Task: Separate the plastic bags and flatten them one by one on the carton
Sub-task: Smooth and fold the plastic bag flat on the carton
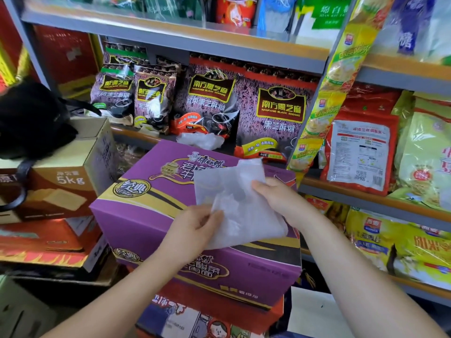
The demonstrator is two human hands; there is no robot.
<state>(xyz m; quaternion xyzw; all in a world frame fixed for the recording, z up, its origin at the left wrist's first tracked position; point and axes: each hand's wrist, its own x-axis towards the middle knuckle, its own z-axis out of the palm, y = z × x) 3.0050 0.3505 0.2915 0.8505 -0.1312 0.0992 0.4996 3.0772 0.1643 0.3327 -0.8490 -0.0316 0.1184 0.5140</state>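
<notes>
A clear plastic bag (234, 203) is pinched at its near-left edge by the left hand (195, 228) and gripped at its right edge by the right hand (280, 201), over the purple carton (146, 198).

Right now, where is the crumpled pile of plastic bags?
In the head view, the crumpled pile sits centre, beyond the purple carton's far edge, before the black sesame packs.

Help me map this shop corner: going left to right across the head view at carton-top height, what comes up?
black bag → brown 5kg box → purple carton → plastic bag held in both hands → red packet on the shelf
</notes>
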